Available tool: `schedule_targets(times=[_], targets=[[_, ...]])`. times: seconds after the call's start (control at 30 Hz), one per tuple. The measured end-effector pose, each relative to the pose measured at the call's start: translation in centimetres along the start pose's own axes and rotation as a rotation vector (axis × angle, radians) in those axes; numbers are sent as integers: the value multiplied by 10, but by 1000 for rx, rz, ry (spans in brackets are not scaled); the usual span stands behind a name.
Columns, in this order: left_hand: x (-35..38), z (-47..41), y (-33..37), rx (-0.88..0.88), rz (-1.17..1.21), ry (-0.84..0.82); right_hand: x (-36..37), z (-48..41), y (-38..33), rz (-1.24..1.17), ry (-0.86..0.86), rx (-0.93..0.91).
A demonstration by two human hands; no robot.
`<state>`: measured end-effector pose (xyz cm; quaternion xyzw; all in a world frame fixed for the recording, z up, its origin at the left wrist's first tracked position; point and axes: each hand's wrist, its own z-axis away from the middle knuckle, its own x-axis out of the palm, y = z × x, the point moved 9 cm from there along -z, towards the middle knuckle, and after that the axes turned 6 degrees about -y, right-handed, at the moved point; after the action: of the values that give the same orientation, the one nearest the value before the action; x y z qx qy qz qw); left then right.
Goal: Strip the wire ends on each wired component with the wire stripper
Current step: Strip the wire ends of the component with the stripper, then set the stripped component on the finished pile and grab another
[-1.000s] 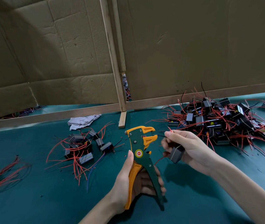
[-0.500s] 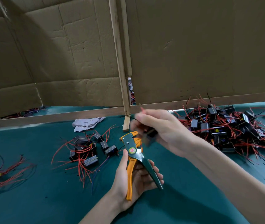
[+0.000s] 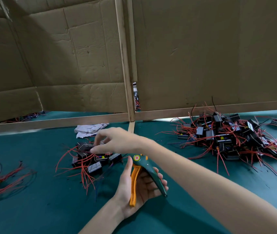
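1. seemingly only a small part is done: a small pile (image 3: 92, 159) of wired components is gathered at 10 o'clock from the wire stripper (image 3: 142, 173), while a far larger pile (image 3: 232, 137) is left at 2 o'clock.
2. the wire stripper is gripped in the upturned left hand (image 3: 141, 186), fingers curled round its handles.
3. the right hand (image 3: 117, 142) is stretched over the small pile; whether a component is pinched cannot be told.
4. half a second earlier that hand was held, with a component, over the stripper's head.
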<state>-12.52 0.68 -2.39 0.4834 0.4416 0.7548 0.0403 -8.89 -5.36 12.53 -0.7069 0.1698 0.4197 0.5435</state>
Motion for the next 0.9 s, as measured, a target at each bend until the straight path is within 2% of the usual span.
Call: schedule_targets(times=[0.1,0.2,0.27,0.33,0.4,0.5,0.57,0.63,0.8,0.9], targets=[[-5,-2,-2,-12,-4,39,-42,29,29,-39,179,9],[-6,-2,-1,-16,-10,54,-84,61,79,-44,330,136],[-6,-1,0,-21,-5,61,-113,88,122,97,468,326],[-6,-1,1,-20,-1,66,-136,119,158,441,548,601],[-5,-1,1,-18,-7,62,-142,138,186,670,458,806],[-5,0,1,-14,-22,57,-136,151,218,659,250,953],[-5,0,1,-16,-30,52,-132,152,224,682,200,939],[-5,0,1,-22,-33,46,-131,152,220,675,247,900],[-4,-1,0,-29,-26,37,-147,155,188,497,704,654],[-6,-1,1,-28,-19,47,-140,154,164,356,873,479]])
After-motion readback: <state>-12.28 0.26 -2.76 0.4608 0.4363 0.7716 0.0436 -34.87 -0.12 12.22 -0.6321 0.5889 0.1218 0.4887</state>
